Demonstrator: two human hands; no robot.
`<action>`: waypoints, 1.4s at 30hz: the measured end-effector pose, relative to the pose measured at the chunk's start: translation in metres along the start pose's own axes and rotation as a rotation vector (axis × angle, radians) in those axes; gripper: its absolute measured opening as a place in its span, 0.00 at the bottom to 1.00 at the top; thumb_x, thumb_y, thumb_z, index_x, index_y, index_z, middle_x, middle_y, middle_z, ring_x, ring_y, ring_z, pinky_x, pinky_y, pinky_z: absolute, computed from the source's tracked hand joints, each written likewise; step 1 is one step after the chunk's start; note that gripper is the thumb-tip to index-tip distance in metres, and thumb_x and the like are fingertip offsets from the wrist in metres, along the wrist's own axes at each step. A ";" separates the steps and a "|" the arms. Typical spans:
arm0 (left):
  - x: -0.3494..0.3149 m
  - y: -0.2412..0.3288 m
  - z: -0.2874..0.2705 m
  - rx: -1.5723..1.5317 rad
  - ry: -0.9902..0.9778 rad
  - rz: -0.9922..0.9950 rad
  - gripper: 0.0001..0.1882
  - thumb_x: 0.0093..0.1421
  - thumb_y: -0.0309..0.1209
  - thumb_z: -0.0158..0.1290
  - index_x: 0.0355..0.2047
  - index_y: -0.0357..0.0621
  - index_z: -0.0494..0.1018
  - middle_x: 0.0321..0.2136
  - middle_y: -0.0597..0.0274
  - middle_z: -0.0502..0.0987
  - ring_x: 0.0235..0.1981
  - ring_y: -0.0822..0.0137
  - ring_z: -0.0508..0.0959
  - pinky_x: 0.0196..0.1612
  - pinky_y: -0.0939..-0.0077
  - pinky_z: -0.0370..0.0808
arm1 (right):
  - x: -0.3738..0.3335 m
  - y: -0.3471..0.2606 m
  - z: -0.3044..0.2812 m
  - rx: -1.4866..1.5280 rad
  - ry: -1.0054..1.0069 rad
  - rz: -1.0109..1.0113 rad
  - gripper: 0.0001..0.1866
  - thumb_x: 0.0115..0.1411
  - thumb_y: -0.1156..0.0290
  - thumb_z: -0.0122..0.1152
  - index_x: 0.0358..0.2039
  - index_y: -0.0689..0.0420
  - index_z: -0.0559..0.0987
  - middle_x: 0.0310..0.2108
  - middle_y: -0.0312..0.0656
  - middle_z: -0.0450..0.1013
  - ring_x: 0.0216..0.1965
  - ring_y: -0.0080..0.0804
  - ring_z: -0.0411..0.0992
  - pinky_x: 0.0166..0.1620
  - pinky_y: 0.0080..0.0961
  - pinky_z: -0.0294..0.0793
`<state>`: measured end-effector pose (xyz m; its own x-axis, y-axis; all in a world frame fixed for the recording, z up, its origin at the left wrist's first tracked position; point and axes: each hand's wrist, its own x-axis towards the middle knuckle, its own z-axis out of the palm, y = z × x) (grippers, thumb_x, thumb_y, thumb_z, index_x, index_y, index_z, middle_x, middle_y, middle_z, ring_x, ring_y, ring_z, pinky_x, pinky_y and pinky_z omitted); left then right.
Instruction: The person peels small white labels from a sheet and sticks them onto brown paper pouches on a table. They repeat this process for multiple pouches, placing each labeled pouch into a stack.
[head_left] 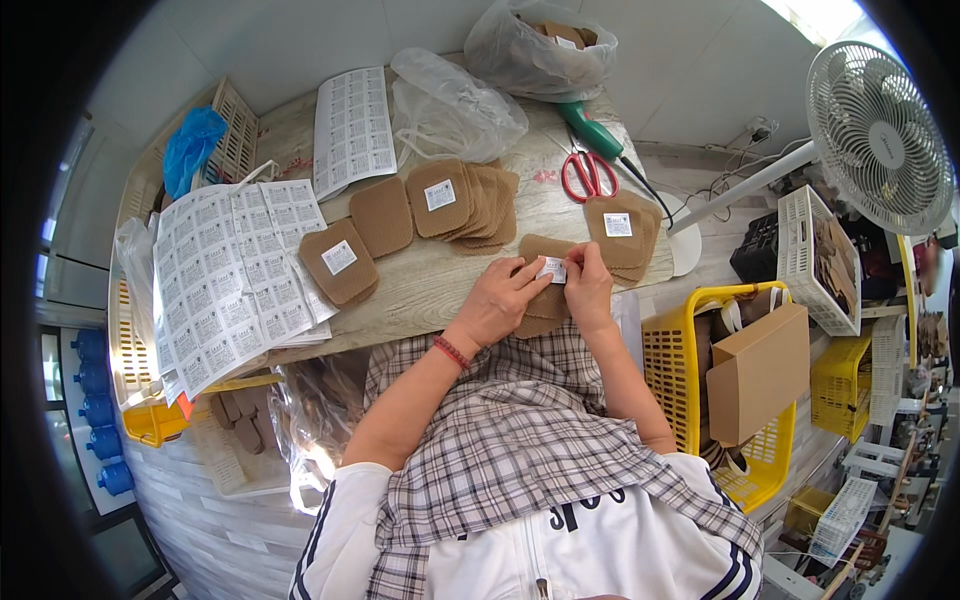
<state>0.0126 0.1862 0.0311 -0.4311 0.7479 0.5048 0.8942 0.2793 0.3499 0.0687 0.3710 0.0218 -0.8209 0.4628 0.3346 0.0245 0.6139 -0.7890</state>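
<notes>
Near the table's front edge, my left hand (500,298) presses its fingertips at the left side of a small white label (552,268). My right hand (589,286) is closed, thumb and finger pinching the label's right edge. Under the label lies a brown square pad (545,246) with rounded corners, on top of other such pads that my hands partly hide. To the right, a stack of pads (618,226) has a label on its top one. Left of my hands are a fanned stack of labelled pads (440,200), a bare pad (381,218) and another labelled pad (338,262).
Sheets of printed labels (225,285) cover the table's left end; another label sheet (354,130) lies farther back. Red-handled scissors (588,177) and a green tool (592,131) lie behind the right stack. A yellow basket (672,350) with a carton stands right, below a white fan (885,140).
</notes>
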 end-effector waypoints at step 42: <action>0.001 -0.012 0.011 -0.169 0.241 -0.020 0.18 0.52 0.16 0.54 0.45 0.41 0.76 0.44 0.52 0.74 0.48 0.48 0.75 0.53 0.57 0.74 | 0.045 0.003 -0.056 -0.268 0.088 -0.158 0.10 0.60 0.74 0.65 0.42 0.55 0.80 0.35 0.42 0.75 0.34 0.42 0.79 0.40 0.36 0.78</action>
<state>0.0031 0.1900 0.0190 -0.4824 0.5730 0.6625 0.8614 0.1731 0.4775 0.0640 0.4296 0.0628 -0.7740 0.3952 0.4947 0.0598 0.8234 -0.5643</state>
